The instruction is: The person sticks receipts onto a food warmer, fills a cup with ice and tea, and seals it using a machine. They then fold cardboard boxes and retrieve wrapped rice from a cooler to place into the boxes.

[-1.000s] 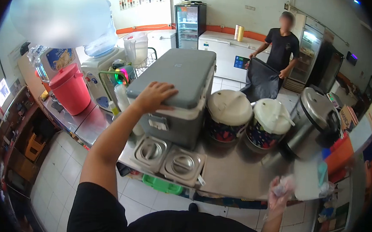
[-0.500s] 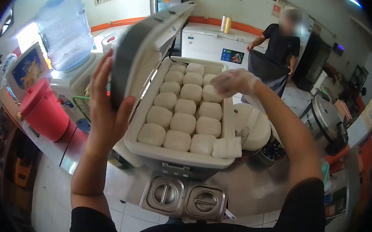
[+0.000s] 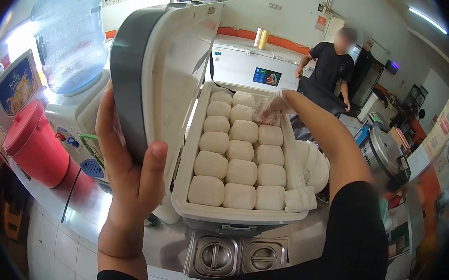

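The left hand point(image 3: 128, 170) holds up the grey lid point(image 3: 135, 71) of the big box point(image 3: 240, 218), thumb on the near edge and fingers wrapped round the back, so the lid stands open on the left. The box sits in the middle on the shiny metal table point(image 3: 95, 201). It is full of soft white buns point(image 3: 233, 171) in three rows, all touching each other. The right hand point(image 3: 269, 111) has a clear plastic glove on. It reaches over the box to the far right side, fingers bent down on one of the buns there; I cannot tell if it has got hold of it. Near the person, just in front of the box, are two small metal tubs point(image 3: 215, 255) with lids. To the left stand a red bucket point(image 3: 34, 145) and a big water bottle point(image 3: 71, 30). To the right are a white pot point(image 3: 315, 167) and a silver rice cooker point(image 3: 384, 156). Far off, another person point(image 3: 331, 64) holds a dark bag point(image 3: 319, 93)
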Demonstrator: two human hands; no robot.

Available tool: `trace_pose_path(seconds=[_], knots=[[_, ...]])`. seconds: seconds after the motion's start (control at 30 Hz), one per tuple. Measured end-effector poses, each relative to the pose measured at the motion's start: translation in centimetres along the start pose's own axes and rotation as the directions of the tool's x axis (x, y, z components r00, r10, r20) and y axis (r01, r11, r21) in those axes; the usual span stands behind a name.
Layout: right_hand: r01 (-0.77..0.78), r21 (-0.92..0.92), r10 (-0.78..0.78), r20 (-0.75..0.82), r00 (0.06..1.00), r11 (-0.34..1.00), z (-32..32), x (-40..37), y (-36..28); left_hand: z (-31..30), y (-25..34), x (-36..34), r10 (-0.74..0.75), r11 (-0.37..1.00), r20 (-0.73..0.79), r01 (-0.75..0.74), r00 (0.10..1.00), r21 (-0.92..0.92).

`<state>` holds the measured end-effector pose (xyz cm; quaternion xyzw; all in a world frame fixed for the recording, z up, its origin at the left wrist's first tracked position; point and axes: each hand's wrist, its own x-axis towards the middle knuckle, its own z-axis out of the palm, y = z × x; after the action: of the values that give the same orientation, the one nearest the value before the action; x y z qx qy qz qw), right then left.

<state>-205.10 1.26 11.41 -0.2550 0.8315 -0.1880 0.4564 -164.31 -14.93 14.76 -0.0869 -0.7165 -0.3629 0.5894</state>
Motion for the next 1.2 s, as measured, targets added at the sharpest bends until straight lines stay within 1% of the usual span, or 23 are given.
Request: trace_pose_path(seconds=[0.03,0.17,0.23,0.33,0.37,0.4,0.43,0.47,0.5,0.53,0.57,0.6,0.63,0.73,0.77,0.8,0.83,0.87,0.93,1.0,1.07,1.13,1.2], knots=[[0.014,0.003,-0.014,-0.021,1.000,1.000,0.4,-0.8,-0.2,-0.1,0.0,0.0,-0.002,1.000,-0.002,0.002,1.000,-0.007],[-0.047,-0.018,0.045,-0.101,0.994,0.999,1.2,-3.2,-1.0,-0.1,0.1,0.0,-0.022,0.999,0.000,0.022,1.000,-0.034],[0.026,-0.090,-0.028,-0.013,1.000,0.996,0.1,-2.5,-0.6,-0.2,0.2,0.1,-0.015,1.000,0.010,0.015,1.000,-0.020],[0.075,-0.162,-0.088,-0.075,0.993,0.984,-3.2,-3.0,0.3,-0.3,0.4,0.1,0.004,1.000,0.043,-0.004,0.999,0.000],[0.140,0.161,-0.196,0.419,0.887,0.977,-4.0,-2.8,0.0,-0.3,0.5,0.0,-0.012,1.000,0.055,0.013,0.998,-0.021],[0.144,0.162,-0.200,0.419,0.886,0.976,-4.0,-3.1,0.9,-0.3,0.5,0.0,-0.030,0.999,0.064,0.033,0.997,-0.041],[0.194,0.163,-0.231,0.251,0.940,0.967,-1.1,-6.5,-0.2,-0.3,0.5,0.0,-0.030,0.999,0.065,0.033,0.997,-0.039],[0.238,0.158,-0.253,0.076,0.965,0.958,0.7,-8.6,-0.7,-0.2,0.5,0.0,-0.037,0.998,0.072,0.040,0.997,-0.048],[0.680,-0.321,-0.619,0.283,0.733,0.659,-0.5,-6.5,1.9,-0.1,0.6,-0.1,-0.045,0.997,0.076,0.050,0.996,-0.060],[0.674,-0.323,-0.612,0.283,0.739,0.664,0.5,-6.7,2.1,0.0,0.7,-0.1,-0.049,0.996,0.073,0.054,0.996,-0.067],[0.479,-0.166,-0.452,0.175,0.875,0.862,2.1,-6.6,2.3,0.0,0.8,-0.1,-0.035,0.998,0.092,0.040,0.995,-0.052],[0.248,0.021,-0.249,0.103,0.963,0.968,3.1,-6.8,2.3,0.1,0.8,0.0,-0.020,0.999,0.112,0.024,0.994,-0.036],[0.250,0.018,-0.251,0.101,0.963,0.968,3.1,-6.8,2.2,0.2,0.8,0.0,-0.016,0.999,0.109,0.020,0.994,-0.036],[0.110,0.204,-0.146,0.168,0.975,0.973,3.2,-6.4,1.9,0.7,0.8,-0.2,0.003,0.999,0.091,0.001,0.996,-0.045],[0.122,0.203,-0.158,0.173,0.972,0.972,3.8,-6.2,1.9,0.8,0.9,-0.1,0.033,0.999,0.102,-0.033,0.994,-0.002],[0.166,0.053,-0.172,0.148,0.974,0.985,4.7,-6.1,2.1,0.8,1.0,-0.1,0.065,0.997,0.112,-0.070,0.992,0.043],[0.203,-0.104,-0.190,0.123,0.974,0.974,5.3,-6.1,1.9,1.0,1.4,-0.2,0.040,0.998,0.121,-0.046,0.992,0.044],[0.219,-0.115,-0.204,0.128,0.971,0.969,5.8,-7.1,1.0,1.1,1.6,-0.2,0.046,0.997,0.114,-0.053,0.992,0.060],[0.135,-0.277,-0.092,0.162,0.982,0.951,6.5,-8.9,-0.2,1.5,1.7,-0.3,0.088,0.983,0.153,-0.110,0.984,0.149],[0.139,-0.265,-0.083,0.212,0.974,0.954,5.9,-7.4,1.2,2.1,2.2,-0.4,0.082,0.981,0.142,-0.106,0.986,0.164],[0.139,-0.269,-0.064,0.269,0.961,0.953,6.3,-7.7,1.0,2.9,3.5,-0.6,0.088,0.958,0.224,-0.144,0.971,0.248],[0.152,-0.335,-0.085,0.206,0.975,0.930,7.2,-8.1,1.1,4.0,4.6,-1.1,0.094,0.934,0.237,-0.168,0.967,0.316],[0.233,-0.304,-0.169,0.224,0.960,0.924,7.4,-7.8,1.6,4.8,5.8,-1.4,0.167,0.827,0.325,-0.312,0.931,0.468]])
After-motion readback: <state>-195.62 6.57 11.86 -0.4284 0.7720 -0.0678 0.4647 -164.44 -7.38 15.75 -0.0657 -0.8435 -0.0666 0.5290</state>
